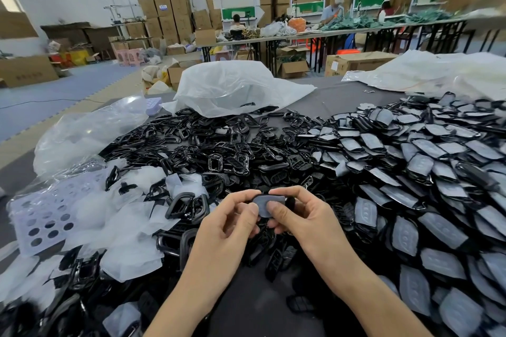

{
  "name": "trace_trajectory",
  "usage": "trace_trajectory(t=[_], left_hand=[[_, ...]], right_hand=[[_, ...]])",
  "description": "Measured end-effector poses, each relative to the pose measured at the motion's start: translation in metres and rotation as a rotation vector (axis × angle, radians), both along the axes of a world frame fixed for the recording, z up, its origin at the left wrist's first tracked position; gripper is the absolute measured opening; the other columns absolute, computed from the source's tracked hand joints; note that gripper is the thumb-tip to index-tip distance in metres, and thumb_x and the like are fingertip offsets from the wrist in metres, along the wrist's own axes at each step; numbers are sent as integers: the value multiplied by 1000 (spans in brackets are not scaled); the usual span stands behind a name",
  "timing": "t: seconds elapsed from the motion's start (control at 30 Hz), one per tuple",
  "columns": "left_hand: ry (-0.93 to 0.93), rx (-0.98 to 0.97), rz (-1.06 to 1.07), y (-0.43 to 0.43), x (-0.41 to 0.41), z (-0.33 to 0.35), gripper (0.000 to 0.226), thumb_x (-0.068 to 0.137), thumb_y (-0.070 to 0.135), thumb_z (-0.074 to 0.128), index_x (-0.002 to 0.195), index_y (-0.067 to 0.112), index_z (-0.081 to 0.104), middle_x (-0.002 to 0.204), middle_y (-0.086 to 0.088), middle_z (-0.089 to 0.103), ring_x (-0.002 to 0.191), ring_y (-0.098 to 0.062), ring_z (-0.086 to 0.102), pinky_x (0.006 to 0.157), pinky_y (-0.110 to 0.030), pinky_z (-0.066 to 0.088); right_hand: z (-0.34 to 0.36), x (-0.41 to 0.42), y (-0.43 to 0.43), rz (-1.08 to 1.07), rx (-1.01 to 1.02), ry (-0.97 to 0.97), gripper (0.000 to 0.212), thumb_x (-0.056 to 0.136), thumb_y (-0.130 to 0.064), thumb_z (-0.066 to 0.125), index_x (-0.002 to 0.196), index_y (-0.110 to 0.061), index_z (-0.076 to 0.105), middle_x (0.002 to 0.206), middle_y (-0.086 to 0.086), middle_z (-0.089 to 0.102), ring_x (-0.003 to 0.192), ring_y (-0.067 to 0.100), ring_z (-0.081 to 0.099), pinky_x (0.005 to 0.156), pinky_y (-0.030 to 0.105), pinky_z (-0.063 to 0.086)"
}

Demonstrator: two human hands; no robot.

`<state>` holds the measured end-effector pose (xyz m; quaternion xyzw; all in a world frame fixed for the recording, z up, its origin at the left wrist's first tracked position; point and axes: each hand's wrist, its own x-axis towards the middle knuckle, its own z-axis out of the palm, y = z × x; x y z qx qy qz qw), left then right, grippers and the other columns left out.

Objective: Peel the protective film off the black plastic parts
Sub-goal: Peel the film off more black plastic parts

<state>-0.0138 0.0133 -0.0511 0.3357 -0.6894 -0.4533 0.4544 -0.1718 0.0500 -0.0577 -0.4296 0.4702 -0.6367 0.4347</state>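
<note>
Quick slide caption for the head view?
Left hand and right hand pinch a filmed part; more filmed parts piled right, bare frames and peeled film left.

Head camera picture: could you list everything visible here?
held part: one, black under grey film, between both hands
filmed parts: many, black under grey film, heaped right
bare frames: many, glossy black, heaped centre
film scraps: many, whitish, left
bags: several, clear or white, back of table
holed sheet: one, pale lilac, far left
table: one, grey, under everything
boxes: many, brown, stacked by far wall
left hand: one, pinching held part
right hand: one, pinching held part
</note>
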Motion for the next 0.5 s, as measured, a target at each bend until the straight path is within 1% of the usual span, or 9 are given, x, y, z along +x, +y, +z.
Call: trace_trajectory(t=[0.07, 0.13, 0.2, 0.23, 0.3, 0.33, 0.37, 0.43, 0.5], left_hand=[[-34, -15, 49, -1, -2, -1, 22, 96, 22, 62, 102, 43, 68, 78, 3, 67, 72, -12, 65, 69, -17, 52], [-53, -20, 90, -2, -3, -1, 25, 95, 20, 63, 98, 44, 68, 81, 5, 68, 72, -13, 65, 67, -19, 52], [-41, -12, 108, -2, -3, -2, 21, 93, 21, 67, 93, 42, 68, 79, 8, 69, 68, -9, 62, 65, -17, 50], [-39, -7, 110, -2, -3, -2, 18, 92, 22, 69, 91, 41, 69, 77, 8, 69, 67, -10, 62, 64, -19, 51], [-50, -17, 115, -2, -3, -3, 13, 91, 27, 69, 90, 40, 69, 76, 4, 69, 69, -17, 63, 67, -28, 52], [-57, -31, 121, -2, -2, -4, 10, 91, 30, 67, 90, 40, 69, 76, 5, 70, 70, -17, 64, 68, -29, 52], [-65, -47, 127, -1, -2, -4, 7, 91, 35, 64, 92, 39, 69, 77, 7, 70, 69, -12, 65, 68, -25, 53], [-84, -78, 135, 0, -1, -3, 14, 91, 41, 57, 95, 38, 70, 79, 12, 71, 71, -4, 66, 67, -14, 49], [-96, -65, 113, 2, -2, -3, 16, 95, 37, 56, 100, 40, 70, 81, 15, 71, 73, -3, 66, 67, -10, 48]], right_hand=[[-1, 0, 0, 2, 0, 16, 17, 91, -10, 72, 97, -26, 75, 83, 5, 77, 72, 13, 71, 66, 19, 55], [-2, 1, 0, 19, 5, 40, 18, 92, -12, 71, 97, -29, 75, 86, 5, 77, 75, 15, 73, 68, 19, 56], [-2, 2, 0, 48, 2, 24, 16, 92, -13, 71, 98, -27, 74, 88, 5, 78, 76, 16, 74, 69, 20, 57], [-2, 3, 0, 59, 0, 11, 13, 91, -13, 72, 99, -24, 74, 89, 5, 78, 76, 16, 75, 69, 20, 57], [-3, 4, -1, 57, 0, 4, 11, 90, -14, 74, 99, -19, 72, 89, 4, 78, 75, 17, 75, 68, 21, 57], [-3, 4, -1, 48, 3, 6, 10, 90, -14, 73, 99, -17, 70, 88, 4, 78, 74, 17, 75, 66, 21, 57], [-4, 4, -2, 36, 7, 10, 9, 91, -12, 73, 99, -16, 70, 86, 3, 78, 73, 17, 75, 65, 20, 57], [-5, 4, -2, 1, 11, 41, 8, 93, -12, 71, 99, -17, 69, 84, 1, 77, 71, 16, 75, 64, 19, 56], [-3, 2, -1, -36, 14, 97, 7, 94, -16, 69, 100, -20, 70, 83, -1, 77, 71, 14, 75, 65, 18, 56]])
